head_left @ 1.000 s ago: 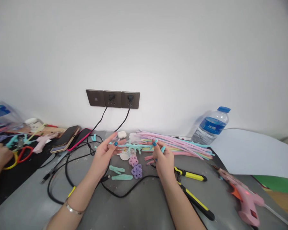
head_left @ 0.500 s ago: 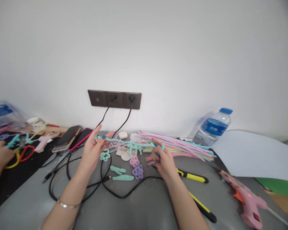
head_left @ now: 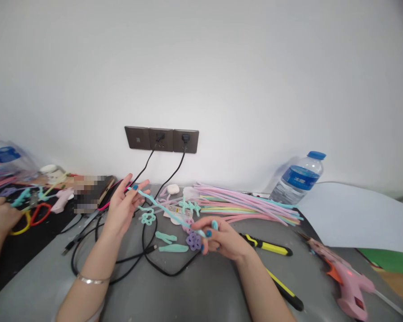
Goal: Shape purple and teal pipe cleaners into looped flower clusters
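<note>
A light blue fuzzy stem [head_left: 164, 208] slants down from left to right between my hands, above the grey table. My left hand [head_left: 124, 205] pinches its upper end near the thumb, other fingers spread. My right hand [head_left: 221, 237] is closed on its lower end. Below the stem lie a mint flower [head_left: 148, 216], a purple flower [head_left: 194, 241] and a pink flower partly hidden by the stem and my right hand. Two mint folded pieces [head_left: 173, 248] rest left of the purple flower.
Behind my right hand lies a bundle of pastel stems [head_left: 248, 201]. Yellow-black cutters [head_left: 272, 247], a pink glue gun [head_left: 351, 281] and a water bottle [head_left: 298, 176] are at right. Black cables [head_left: 168, 273] loop across the table [head_left: 174, 299]. At far left, another person's hand [head_left: 2, 219] is by scissors [head_left: 40, 214].
My right hand has moved down and left and turned sideways, so the stem now slants instead of lying nearly level. My left hand has shifted slightly left.
</note>
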Motion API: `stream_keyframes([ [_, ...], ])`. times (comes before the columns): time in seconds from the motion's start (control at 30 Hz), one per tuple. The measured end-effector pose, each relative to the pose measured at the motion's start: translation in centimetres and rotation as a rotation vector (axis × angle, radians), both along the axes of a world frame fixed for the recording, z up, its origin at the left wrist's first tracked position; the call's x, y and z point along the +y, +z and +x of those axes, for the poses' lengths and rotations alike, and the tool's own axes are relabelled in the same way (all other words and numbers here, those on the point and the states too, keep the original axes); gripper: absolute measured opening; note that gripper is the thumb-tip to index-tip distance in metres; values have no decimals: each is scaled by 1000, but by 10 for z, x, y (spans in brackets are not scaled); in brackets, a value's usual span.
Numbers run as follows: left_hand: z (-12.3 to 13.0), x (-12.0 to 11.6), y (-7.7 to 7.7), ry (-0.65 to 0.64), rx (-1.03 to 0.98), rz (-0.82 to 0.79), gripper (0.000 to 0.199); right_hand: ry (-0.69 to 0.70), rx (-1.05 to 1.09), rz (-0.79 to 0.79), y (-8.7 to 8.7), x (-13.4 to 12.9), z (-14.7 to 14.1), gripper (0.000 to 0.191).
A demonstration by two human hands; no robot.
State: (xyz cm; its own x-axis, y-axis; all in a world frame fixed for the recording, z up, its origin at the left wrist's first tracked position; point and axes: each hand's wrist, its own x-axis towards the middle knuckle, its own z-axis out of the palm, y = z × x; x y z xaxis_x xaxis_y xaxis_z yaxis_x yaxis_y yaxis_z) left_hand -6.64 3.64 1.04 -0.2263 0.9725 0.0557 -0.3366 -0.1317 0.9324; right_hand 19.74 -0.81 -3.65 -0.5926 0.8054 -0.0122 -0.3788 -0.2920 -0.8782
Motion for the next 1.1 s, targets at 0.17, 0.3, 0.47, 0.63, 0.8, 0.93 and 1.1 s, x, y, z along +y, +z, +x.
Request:
stream_keyframes([
  [0.17, -4, -2, 2, -98, 39, -9, 75, 218, 8, 0, 1, -5, 2, 39],
  [0.3, -10, -1, 5, -76, 17, -60, 72, 3, 182, -46, 3, -1, 4, 37],
  [0.47, -11, 0, 6, -39, 36, -74, 69, -274, 249, -36, 5, 8, 1, 34],
  [0.63, -8, -1, 4, -34, 78, -83, 67, -525, 245, -3, 2, 13, -4, 31],
  [0.8, -9, -1, 3, -9, 82, -67, 68, -650, 312, -11, 4, 14, -5, 28],
  [0.93, -8, 0, 2, -35, 60, -47, 74, -745, 464, -90, 5, 15, -5, 30],
  [1.1, 4, -2, -3, -84, -35, -10, 79, -826, 631, -183, 7, 18, -4, 30],
])
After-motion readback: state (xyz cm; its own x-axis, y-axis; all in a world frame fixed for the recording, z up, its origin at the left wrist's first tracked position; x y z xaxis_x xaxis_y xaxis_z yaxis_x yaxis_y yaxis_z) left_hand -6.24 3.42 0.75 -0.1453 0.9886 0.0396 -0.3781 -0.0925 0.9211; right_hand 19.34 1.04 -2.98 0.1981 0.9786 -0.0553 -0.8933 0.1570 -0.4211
